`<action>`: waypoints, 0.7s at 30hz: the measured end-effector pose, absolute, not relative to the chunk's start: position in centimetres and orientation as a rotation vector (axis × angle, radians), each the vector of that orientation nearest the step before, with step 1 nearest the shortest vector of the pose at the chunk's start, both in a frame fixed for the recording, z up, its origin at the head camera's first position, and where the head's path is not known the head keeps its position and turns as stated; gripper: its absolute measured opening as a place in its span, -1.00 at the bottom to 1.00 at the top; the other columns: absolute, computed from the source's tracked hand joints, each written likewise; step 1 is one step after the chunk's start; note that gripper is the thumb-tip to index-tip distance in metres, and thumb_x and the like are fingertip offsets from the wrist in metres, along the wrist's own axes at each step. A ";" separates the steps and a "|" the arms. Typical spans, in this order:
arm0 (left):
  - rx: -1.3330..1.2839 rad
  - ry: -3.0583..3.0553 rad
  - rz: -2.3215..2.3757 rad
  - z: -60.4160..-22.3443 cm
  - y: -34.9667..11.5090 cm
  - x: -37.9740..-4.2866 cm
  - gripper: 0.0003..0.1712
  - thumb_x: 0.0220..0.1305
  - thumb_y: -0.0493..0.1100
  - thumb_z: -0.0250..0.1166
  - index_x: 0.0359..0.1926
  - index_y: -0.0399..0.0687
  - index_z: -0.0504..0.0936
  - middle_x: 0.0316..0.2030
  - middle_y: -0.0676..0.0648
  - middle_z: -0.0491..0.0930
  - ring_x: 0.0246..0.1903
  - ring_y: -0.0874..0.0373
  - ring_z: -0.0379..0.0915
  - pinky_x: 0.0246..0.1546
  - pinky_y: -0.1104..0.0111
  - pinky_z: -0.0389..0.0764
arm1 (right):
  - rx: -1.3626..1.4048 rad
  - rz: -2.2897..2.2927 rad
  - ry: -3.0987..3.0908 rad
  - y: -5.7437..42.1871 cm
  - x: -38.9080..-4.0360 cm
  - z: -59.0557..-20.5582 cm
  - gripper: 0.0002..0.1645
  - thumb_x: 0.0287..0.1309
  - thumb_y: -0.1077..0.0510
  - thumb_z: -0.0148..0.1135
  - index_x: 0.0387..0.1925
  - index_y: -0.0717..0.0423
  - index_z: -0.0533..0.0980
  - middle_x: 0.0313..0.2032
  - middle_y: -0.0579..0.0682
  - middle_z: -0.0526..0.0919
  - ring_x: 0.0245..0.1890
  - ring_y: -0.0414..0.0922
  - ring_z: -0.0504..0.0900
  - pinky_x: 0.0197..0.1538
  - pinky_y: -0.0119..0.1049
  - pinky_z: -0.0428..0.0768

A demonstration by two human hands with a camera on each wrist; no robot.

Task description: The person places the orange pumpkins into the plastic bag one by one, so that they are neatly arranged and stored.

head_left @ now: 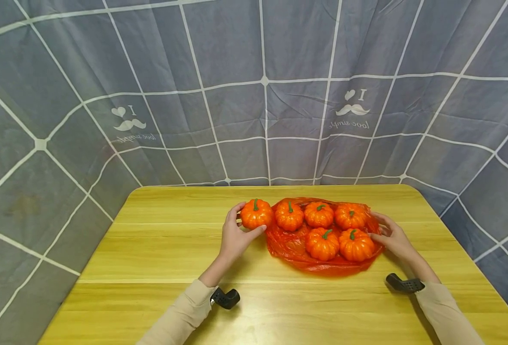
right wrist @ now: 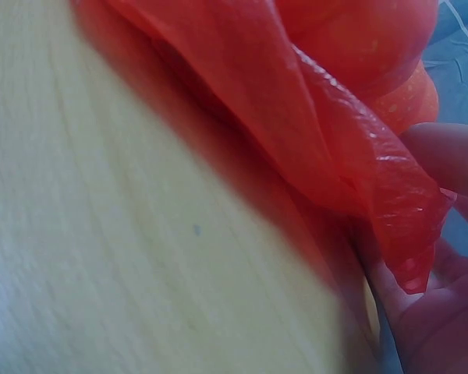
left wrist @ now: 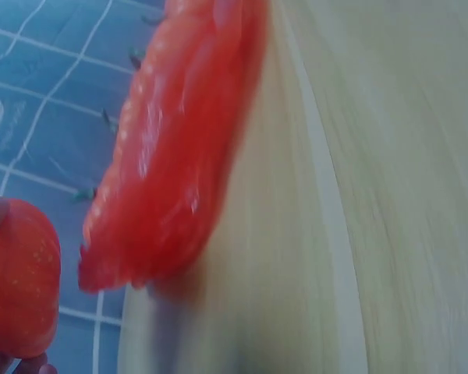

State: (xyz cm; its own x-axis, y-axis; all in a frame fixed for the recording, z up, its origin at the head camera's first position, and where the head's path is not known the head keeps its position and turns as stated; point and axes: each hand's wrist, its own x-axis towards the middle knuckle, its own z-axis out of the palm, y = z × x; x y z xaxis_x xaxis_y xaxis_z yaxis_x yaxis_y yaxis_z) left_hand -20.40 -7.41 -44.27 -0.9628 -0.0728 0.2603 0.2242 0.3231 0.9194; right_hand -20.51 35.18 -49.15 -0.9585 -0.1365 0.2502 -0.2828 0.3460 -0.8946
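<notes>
My left hand holds a small orange pumpkin with a green stem, thumb at its front and fingers round its far left side. The pumpkin is beside the left edge of a red plastic bag; in the left wrist view this pumpkin shows apart from the bag. Several similar pumpkins sit in two rows on the spread bag. At the bag's right end, my right hand grips its edge, thumb close to the front right pumpkin. A fold of bag hangs between that thumb and the fingers.
The bag lies on a light wooden table. Behind the table's far edge hangs a grey-blue curtain with white grid lines, which continues along both sides. Black wrist mounts sit at both sleeves.
</notes>
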 end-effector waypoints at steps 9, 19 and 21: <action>-0.245 -2.353 -1.732 -43.7 -4.8 -19.4 -0.08 -0.13 -0.09 0.55 0.28 -0.16 0.35 0.18 -0.15 0.43 0.06 -0.02 0.37 0.06 -0.02 0.43 | 0.374 1.680 -2.474 35.1 -20.4 -49.1 -0.28 0.12 0.44 0.19 0.28 0.49 0.14 -0.01 -0.57 0.33 -0.08 -0.66 0.40 -0.11 -0.72 0.45; -0.315 -2.421 -1.770 -44.3 -2.4 -18.4 -0.08 -0.10 0.00 0.54 0.29 -0.07 0.33 0.21 -0.14 0.42 0.16 -0.05 0.40 0.16 0.05 0.48 | 0.344 1.683 -2.484 35.1 -20.4 -49.1 -0.28 0.13 0.42 0.20 0.29 0.48 0.14 -0.02 -0.57 0.32 -0.09 -0.66 0.40 -0.10 -0.73 0.44; -0.328 -2.427 -1.761 -44.4 -2.1 -18.2 -0.09 -0.10 0.01 0.55 0.28 -0.06 0.34 0.21 -0.15 0.43 0.17 -0.06 0.40 0.17 0.04 0.48 | 0.342 1.686 -2.483 35.1 -20.4 -49.2 -0.27 0.13 0.42 0.20 0.29 0.48 0.14 -0.02 -0.57 0.32 -0.09 -0.66 0.40 -0.10 -0.73 0.45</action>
State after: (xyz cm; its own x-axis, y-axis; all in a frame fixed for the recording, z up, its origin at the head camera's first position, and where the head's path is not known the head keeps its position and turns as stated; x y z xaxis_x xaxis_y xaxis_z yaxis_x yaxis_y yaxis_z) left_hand -18.20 -2.07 -44.37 -0.9686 0.1016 0.2271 0.2474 0.2977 0.9220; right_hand -20.42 35.14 -49.16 -0.9671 -0.1183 0.2252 -0.2530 0.3537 -0.9005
